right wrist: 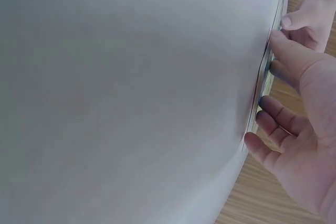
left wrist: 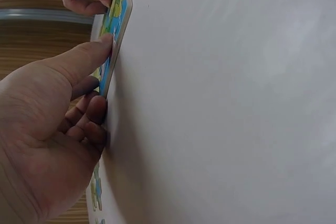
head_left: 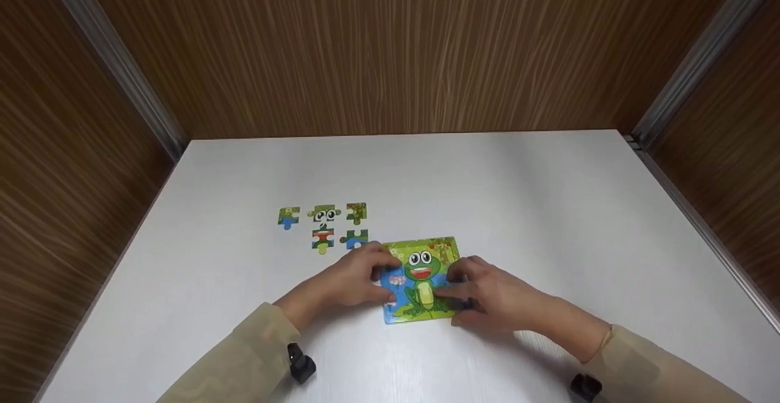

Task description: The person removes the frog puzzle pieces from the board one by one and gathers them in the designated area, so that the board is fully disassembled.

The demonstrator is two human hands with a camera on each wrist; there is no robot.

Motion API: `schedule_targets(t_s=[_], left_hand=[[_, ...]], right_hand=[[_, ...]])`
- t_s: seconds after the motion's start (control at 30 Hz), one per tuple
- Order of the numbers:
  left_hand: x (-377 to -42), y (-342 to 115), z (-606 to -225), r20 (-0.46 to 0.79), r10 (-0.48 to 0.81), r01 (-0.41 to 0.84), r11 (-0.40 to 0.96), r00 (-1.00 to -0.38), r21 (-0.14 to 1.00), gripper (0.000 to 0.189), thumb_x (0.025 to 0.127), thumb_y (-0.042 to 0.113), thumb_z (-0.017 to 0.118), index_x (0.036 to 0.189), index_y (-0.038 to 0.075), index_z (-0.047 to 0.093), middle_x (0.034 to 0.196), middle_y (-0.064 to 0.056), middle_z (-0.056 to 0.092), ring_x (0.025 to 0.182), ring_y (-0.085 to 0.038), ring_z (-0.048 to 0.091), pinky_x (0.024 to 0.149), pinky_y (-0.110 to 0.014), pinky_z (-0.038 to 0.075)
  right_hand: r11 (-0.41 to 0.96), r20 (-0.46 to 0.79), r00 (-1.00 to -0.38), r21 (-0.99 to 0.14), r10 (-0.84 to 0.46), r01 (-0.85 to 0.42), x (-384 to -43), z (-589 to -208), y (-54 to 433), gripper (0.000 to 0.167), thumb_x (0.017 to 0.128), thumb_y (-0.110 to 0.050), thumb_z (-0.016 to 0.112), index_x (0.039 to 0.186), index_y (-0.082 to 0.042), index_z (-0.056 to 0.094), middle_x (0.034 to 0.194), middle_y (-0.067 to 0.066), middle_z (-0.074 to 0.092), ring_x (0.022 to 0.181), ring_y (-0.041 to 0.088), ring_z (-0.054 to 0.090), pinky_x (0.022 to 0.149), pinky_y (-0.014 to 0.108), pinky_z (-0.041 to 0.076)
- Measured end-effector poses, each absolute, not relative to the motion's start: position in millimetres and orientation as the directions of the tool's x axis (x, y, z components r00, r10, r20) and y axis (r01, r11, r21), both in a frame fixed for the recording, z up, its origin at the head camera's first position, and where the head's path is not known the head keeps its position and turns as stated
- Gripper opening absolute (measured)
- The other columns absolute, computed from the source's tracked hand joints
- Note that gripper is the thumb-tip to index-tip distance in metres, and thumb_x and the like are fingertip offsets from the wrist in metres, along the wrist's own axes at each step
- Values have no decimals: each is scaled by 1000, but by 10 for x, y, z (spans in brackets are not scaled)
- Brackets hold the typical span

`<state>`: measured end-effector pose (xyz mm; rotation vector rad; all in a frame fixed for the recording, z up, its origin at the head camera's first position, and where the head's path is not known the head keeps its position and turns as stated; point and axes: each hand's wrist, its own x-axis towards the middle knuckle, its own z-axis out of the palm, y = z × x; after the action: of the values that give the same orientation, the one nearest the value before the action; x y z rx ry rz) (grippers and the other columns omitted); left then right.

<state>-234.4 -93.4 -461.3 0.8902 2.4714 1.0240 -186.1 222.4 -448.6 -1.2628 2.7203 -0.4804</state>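
Observation:
A square frog jigsaw puzzle [head_left: 419, 269] lies flat on the white table in front of me, its frog picture facing up. My left hand [head_left: 353, 278] grips its left edge; in the left wrist view the thumb [left wrist: 86, 56] lies on the puzzle's top and the lower fingers curl against its side. On the right edge rests my right hand [head_left: 503, 298], its index finger touching the frog's belly and its thumb near the bottom right corner. The right wrist view shows these fingers [right wrist: 270, 124] loosely bent along the edge. Part of the puzzle's right side is hidden beneath them.
Several loose jigsaw pieces [head_left: 323, 238] lie apart from the puzzle on the left, beyond my left hand. Wood-grain panels [head_left: 390, 49] stand behind and at both sides of the white table [head_left: 548, 208]. A dark device [head_left: 300, 363] sits at each cuff.

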Motion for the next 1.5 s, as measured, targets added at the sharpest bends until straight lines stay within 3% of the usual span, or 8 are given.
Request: schedule_targets(t_s=[0.2, 0.4, 0.63, 1.17, 1.3, 1.5], left_hand=[[-2348, -926, -4607, -56, 654, 421, 548, -754, 723, 57, 86, 22, 89, 138, 6, 70, 127, -2, 56, 108, -17, 54, 95, -34, 49], [-2354, -896, -4618, -46, 667, 432, 531, -743, 729, 55, 87, 20, 87, 138, 4, 70, 125, -3, 55, 108, -19, 54, 95, -36, 48], [-2354, -915, -4608, -50, 673, 436, 532, -738, 726, 51, 90, 19, 86, 136, 5, 72, 125, -1, 56, 107, -18, 52, 92, -33, 47], [-2332, -955, -4566, -76, 658, 410, 551, -749, 727, 48, 91, 20, 85, 135, 7, 72, 125, 1, 54, 108, -19, 52, 94, -35, 47], [-2335, -955, -4568, -75, 655, 413, 557, -752, 721, 48, 90, 19, 85, 135, 7, 72, 125, 0, 54, 108, -19, 52, 95, -35, 47], [-2316, -950, -4574, -84, 652, 406, 563, -754, 720, 49, 91, 19, 85, 136, 8, 72, 129, -1, 55, 111, -19, 53, 97, -37, 47]], right_hand=[[558, 59, -600, -304, -798, -772, -1871, -4431, 2076, 46, 95, -33, 82, 140, -24, 72, 127, 6, 60, 118, 22, 55, 99, 42, 52], [570, 10, -595, -277, -803, -774, -1879, -4464, 1987, 53, 97, -33, 80, 147, -25, 66, 119, 3, 58, 105, 16, 52, 93, 35, 50], [541, 54, -564, -223, -824, -811, -1881, -4527, 1952, 52, 99, -34, 77, 149, -25, 65, 116, 3, 55, 103, 17, 50, 93, 38, 47], [536, 22, -584, -372, -811, -758, -1929, -4532, 1942, 51, 100, -31, 76, 149, -23, 64, 112, -2, 58, 98, 12, 47, 93, 42, 43], [544, 18, -591, -368, -807, -754, -1923, -4535, 1938, 52, 100, -30, 76, 150, -24, 63, 116, 0, 57, 103, 14, 49, 95, 42, 44], [529, 34, -563, -299, -826, -794, -1891, -4532, 1917, 53, 102, -30, 75, 152, -19, 61, 149, 9, 55, 131, 23, 54, 111, 52, 44]])
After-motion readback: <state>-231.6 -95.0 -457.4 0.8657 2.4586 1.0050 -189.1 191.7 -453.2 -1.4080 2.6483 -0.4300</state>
